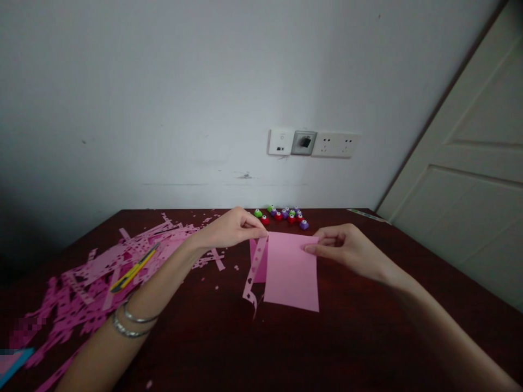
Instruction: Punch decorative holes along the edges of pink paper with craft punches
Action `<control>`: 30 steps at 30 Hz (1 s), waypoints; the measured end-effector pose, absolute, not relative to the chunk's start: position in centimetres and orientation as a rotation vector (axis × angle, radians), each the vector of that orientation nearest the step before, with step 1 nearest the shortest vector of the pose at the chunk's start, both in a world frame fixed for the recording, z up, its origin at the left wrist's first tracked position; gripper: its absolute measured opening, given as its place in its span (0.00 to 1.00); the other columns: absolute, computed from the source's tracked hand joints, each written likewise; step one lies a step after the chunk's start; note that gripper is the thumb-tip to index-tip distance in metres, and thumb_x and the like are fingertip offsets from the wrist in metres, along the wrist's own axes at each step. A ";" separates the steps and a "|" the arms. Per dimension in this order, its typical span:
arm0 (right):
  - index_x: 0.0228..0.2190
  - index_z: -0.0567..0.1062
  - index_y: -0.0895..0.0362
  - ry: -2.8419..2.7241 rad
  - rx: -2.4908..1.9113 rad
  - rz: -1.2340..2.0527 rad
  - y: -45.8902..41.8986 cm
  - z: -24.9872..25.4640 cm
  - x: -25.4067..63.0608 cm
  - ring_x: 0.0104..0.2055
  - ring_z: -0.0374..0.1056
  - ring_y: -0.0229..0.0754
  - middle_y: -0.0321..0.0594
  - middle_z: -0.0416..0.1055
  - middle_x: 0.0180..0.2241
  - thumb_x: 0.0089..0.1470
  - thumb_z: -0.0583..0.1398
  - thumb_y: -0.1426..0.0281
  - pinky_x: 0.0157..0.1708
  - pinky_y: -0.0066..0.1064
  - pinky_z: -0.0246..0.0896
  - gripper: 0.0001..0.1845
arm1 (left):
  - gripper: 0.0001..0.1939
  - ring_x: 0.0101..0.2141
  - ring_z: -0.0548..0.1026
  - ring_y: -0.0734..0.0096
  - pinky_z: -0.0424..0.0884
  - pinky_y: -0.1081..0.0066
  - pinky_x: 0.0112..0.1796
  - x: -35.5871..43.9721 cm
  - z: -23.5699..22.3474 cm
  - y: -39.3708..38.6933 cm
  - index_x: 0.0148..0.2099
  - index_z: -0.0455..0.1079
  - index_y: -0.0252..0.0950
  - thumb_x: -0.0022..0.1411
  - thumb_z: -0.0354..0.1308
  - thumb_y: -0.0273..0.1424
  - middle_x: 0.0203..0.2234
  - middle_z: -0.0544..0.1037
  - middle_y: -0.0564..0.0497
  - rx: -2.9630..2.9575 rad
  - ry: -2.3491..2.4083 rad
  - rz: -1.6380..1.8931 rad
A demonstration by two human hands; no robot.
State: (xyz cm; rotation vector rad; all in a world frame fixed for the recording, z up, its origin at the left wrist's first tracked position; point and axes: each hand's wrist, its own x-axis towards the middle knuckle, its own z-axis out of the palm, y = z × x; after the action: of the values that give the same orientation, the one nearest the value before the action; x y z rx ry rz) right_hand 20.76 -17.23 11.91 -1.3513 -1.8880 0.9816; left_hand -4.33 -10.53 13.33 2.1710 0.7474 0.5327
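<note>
Between my hands a pink sheet of paper (292,272) is held up over the dark table. My left hand (232,227) pinches a narrow pink paper strip (254,269) with punched shapes, at the sheet's top left corner. The strip hangs down along the sheet's left edge and curls at its lower end; whether it is still joined at the top I cannot tell. My right hand (343,247) grips the sheet's upper right edge between thumb and fingers. A darker pink piece of paper (260,268) shows behind the strip.
Punched pink paper scraps (73,294) are heaped on the left of the table (310,348). A yellow utility knife (134,269) lies on them. Several small craft punches (291,218) stand near the wall. A ruler-like strip (368,215) lies at the back right.
</note>
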 end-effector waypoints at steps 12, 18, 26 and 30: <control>0.24 0.75 0.59 -1.849 -1.333 0.957 -17.5 12.0 20.3 0.23 0.63 0.35 0.36 0.71 0.21 0.44 0.62 0.55 0.22 0.26 0.54 0.18 | 0.13 0.27 0.68 0.75 0.64 0.72 0.32 -4.2 13.0 -10.5 0.33 0.76 0.33 0.55 0.55 0.37 0.26 0.76 0.48 2.091 0.785 0.619; 0.25 0.75 0.59 -1.824 -1.305 0.964 -17.6 11.9 20.3 0.26 0.66 0.37 0.38 0.72 0.23 0.43 0.63 0.55 0.24 0.27 0.56 0.18 | 0.13 0.26 0.67 0.76 0.63 0.71 0.31 -4.1 12.8 -10.6 0.32 0.76 0.33 0.54 0.56 0.37 0.25 0.75 0.49 2.036 0.786 0.675; 0.24 0.74 0.58 -1.820 -1.302 0.957 -17.8 11.9 20.2 0.27 0.67 0.39 0.39 0.73 0.24 0.43 0.62 0.55 0.26 0.29 0.59 0.18 | 0.13 0.27 0.69 0.74 0.65 0.69 0.33 -4.2 12.8 -10.8 0.33 0.76 0.33 0.55 0.56 0.37 0.26 0.76 0.48 2.025 0.787 0.684; 0.24 0.74 0.58 -1.812 -1.291 0.958 -17.8 11.8 20.0 0.28 0.68 0.40 0.39 0.74 0.24 0.43 0.62 0.55 0.26 0.30 0.60 0.18 | 0.13 0.28 0.70 0.74 0.65 0.69 0.34 -4.3 12.8 -10.8 0.33 0.76 0.32 0.55 0.56 0.37 0.27 0.77 0.47 2.026 0.804 0.703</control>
State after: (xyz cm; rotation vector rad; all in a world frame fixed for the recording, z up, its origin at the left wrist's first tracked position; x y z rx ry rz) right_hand 20.01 -17.76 11.84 -1.2905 -1.8119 0.9582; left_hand -4.28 -10.82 12.79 2.0255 0.8041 0.7031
